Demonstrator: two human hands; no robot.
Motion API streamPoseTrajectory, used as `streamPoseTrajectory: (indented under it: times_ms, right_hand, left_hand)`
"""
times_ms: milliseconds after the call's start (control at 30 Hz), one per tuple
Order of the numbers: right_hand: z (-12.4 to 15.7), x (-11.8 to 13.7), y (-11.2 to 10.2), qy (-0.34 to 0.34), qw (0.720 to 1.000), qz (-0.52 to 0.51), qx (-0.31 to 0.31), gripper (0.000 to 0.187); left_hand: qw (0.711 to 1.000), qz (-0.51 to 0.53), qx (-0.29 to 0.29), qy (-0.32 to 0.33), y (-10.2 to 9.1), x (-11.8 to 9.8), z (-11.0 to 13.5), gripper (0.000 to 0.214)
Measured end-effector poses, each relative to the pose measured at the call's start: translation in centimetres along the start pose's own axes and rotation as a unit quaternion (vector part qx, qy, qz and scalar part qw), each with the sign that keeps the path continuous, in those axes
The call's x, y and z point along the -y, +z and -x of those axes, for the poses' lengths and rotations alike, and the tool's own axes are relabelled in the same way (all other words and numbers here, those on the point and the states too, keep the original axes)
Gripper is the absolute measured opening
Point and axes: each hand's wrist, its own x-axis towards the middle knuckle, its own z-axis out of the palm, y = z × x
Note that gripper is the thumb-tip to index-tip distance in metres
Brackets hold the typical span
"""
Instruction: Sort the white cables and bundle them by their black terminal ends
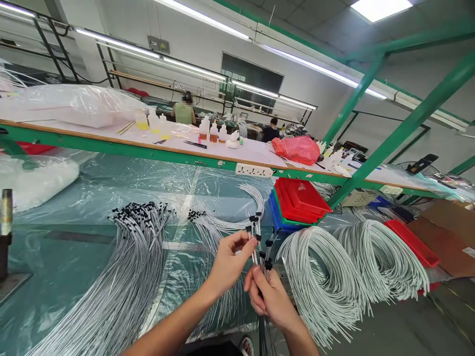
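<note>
My left hand (230, 258) pinches thin white cables with black connectors (249, 229) on their ends, thumb against fingers. Just to the right and lower, my right hand (267, 291) is closed around several more cables whose black connectors (267, 264) stick up above the fingers. Their dark lengths hang down below the right hand. Behind both hands, a curved bundle of white cables (256, 198) lies on the bench. Left of my hands rests a small spread of cables (208, 232) with black ends, and further left a large bundle of grey-white cables (137, 257) with black connectors.
Coiled white cables (319, 277) lie at the right, near stacked red, green and blue trays (300, 198). A steel ruler (185, 246) lies on the plastic-covered bench (74, 257). Above runs a shelf with bottles (213, 132) and a power strip (254, 170). Two people sit farther back.
</note>
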Motion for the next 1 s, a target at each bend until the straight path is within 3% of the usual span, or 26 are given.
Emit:
streamPoseTrajectory:
  times_ms: [367,667,867,1000]
  right_hand:
    - [0.3,0.3,0.5,-0.035,0.996,0.036,-0.075,0.061]
    - [0.6,0.6,0.8,-0.028,0.995,0.061,-0.076,0.062]
    - [0.7,0.4,0.9,-0.016,0.995,0.073,-0.072,0.063]
    - [0.7,0.0,1.1,-0.021,0.994,0.078,-0.076,0.064]
  left_hand:
    - [1.0,-0.021,0.013,0.0,-0.2,-0.1,0.6,0.033]
    - [1.0,-0.025,-0.006,0.018,-0.8,-0.9,-0.3,0.036]
    - [0.999,-0.008,0.043,0.0,-1.0,-0.8,-0.8,0.039]
    - [0.993,0.042,0.101,-0.05,-1.0,-0.6,-1.0,0.048]
